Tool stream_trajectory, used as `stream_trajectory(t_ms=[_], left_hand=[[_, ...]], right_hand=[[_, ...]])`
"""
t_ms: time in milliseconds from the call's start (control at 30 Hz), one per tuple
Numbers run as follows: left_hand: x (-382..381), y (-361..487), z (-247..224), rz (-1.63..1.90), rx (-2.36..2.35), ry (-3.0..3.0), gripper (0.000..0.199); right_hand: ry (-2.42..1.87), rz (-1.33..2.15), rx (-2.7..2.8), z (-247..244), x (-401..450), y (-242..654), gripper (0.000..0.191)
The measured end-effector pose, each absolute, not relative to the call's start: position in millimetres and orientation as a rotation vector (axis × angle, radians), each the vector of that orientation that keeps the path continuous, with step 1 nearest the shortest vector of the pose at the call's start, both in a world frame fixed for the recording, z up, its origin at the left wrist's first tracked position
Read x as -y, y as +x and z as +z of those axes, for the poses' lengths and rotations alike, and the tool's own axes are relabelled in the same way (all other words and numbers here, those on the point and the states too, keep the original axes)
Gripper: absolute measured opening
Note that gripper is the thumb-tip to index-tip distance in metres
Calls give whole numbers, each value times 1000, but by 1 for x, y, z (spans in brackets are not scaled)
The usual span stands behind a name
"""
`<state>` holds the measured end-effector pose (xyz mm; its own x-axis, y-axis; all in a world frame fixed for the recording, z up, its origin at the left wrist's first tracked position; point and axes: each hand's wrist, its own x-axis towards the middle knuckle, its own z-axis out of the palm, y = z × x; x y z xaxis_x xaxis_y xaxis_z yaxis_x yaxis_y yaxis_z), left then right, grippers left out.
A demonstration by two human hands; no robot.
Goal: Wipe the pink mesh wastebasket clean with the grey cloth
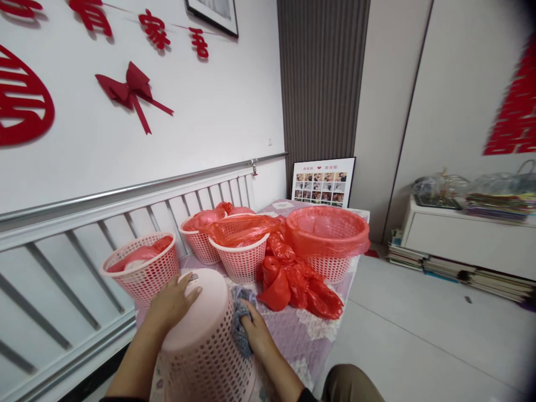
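My left hand (171, 304) rests, fingers spread, on the upturned basket (209, 340) on the table (288, 338); my right hand (254, 329) pinches a cloth (240, 329) against it; wiping seems underway; what remains, I cannot tell.

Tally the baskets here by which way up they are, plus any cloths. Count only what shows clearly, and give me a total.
Rim-up pink baskets: 4 (another may be hidden behind, not counted)
Base-up pink basket: 1
Grey-blue cloth: 1
Total: 6

Black sleeves (307, 396); olive-brown trousers (349, 384)
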<state>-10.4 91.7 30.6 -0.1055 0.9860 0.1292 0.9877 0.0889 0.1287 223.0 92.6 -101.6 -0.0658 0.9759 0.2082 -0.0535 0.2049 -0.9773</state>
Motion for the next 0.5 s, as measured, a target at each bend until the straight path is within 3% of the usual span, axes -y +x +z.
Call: stream_trajectory(t_ms=[100, 200, 300, 500], left_hand=[[-92, -11, 30, -292, 2309, -2098, 63], [-92, -11, 30, -291, 2315, -2096, 64], [-92, -11, 30, -295, 2318, -2095, 64], [-93, -12, 29, -302, 2310, -2099, 64]], right_hand=[[-852, 1045, 1433, -54, -89, 217, 51], [-762, 973, 1514, -37, -95, 212, 55], [-838, 1040, 1433, -63, -108, 213, 54], [-1074, 1140, 1331, -161, -99, 236, 49]])
